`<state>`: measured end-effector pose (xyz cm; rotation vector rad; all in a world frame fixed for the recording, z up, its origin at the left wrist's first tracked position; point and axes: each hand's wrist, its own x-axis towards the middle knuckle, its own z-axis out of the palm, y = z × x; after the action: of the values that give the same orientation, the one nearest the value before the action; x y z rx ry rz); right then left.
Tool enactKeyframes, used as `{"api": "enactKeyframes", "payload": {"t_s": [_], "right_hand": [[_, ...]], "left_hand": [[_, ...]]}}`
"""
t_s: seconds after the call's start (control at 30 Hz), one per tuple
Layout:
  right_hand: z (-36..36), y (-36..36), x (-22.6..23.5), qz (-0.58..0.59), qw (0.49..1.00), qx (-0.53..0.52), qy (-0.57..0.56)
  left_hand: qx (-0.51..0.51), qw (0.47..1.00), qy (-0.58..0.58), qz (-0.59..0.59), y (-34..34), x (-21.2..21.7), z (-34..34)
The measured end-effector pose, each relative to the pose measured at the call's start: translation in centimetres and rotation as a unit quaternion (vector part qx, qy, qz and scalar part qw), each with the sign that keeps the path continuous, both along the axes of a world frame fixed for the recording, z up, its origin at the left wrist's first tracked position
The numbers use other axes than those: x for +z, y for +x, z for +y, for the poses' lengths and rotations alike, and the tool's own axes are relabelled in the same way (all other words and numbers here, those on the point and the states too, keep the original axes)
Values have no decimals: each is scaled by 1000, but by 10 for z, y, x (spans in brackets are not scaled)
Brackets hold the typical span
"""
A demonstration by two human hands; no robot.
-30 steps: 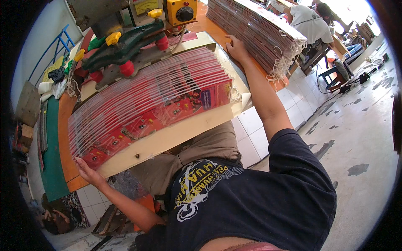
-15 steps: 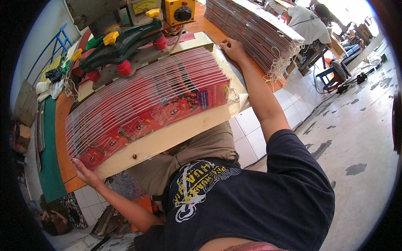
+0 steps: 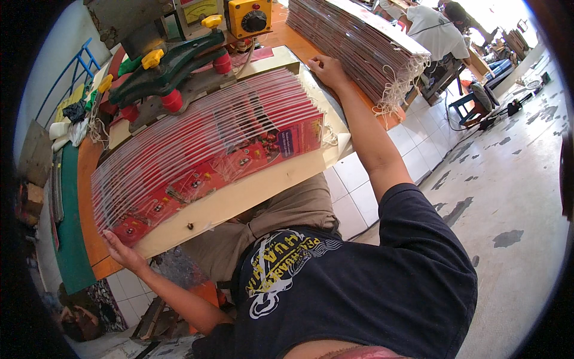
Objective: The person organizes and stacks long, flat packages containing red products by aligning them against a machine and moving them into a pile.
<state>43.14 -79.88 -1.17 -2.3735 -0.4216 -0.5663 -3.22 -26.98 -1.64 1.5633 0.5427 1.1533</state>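
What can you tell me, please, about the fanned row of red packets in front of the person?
The row of red packets lies slantwise on a cream board, overlapping like shallow steps. They look glossy, perhaps plastic-wrapped, with mostly red print and a purple panel near the right end. Their pale edges form roughly parallel lines. Pale cords show beside the right end. The left hand is at the lower left corner, seemingly touching it.

Pale wall (image 3: 60, 51) fills the upper left, blue tubular frame (image 3: 76, 58) in front of it. Grey floor (image 3: 514, 197) spreads across the right, worn, with darker patches. White square tiles (image 3: 354, 207) show just beside the orange-topped bench (image 3: 305, 42). Blue stool (image 3: 461, 104) stands farther back. Light is strongest at top right, blown out; lower left looks dim.
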Motion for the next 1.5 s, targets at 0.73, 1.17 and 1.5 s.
{"api": "enactKeyframes", "payload": {"t_s": [0.73,1.17,1.5], "right_hand": [[3,2,-2,13,995,-70,-76],[-1,4,-6,5,999,-29,-15],[-2,4,-4,13,999,-28,-7]], "left_hand": [[4,1000,-25,-14,-1,-8,9],[34,999,-35,12,-3,-4,5],[13,1000,-12,15,-4,-10,12]]}}
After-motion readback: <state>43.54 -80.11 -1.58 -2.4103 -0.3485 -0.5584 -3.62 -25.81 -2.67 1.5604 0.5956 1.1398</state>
